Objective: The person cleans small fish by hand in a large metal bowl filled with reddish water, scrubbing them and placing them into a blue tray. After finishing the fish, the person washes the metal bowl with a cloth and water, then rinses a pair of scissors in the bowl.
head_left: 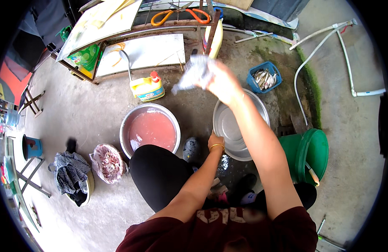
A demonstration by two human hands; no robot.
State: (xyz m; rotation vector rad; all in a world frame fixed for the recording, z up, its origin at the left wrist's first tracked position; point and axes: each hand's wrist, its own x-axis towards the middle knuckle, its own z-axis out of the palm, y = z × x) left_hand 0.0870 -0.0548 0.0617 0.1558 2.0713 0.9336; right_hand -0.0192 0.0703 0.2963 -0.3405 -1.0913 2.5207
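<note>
Up in front of me, my right hand [225,82] grips a bunched cloth [194,73], pale with fine grey stripes and smeared by motion. It is raised beyond the far rim of a round metal basin [231,122]. My left hand [216,139] is closed on that basin's near-left rim, and bare metal shows inside. To the left stands a second metal basin [123,128], which holds cloudy pink water [152,129]. Just behind it is a yellow jug [147,89] with a red cap. Small silvery fish [264,79] lie in a blue basket [252,84] at the far right.
A green bucket [318,143] stands right of my knee, with a white hose [301,88] behind. On the left are a bag-lined bowl [95,157] of pinkish scraps and a tub of checked clothes [70,170]. Orange-handled scissors [161,17] lie on the metal rack [147,30] ahead.
</note>
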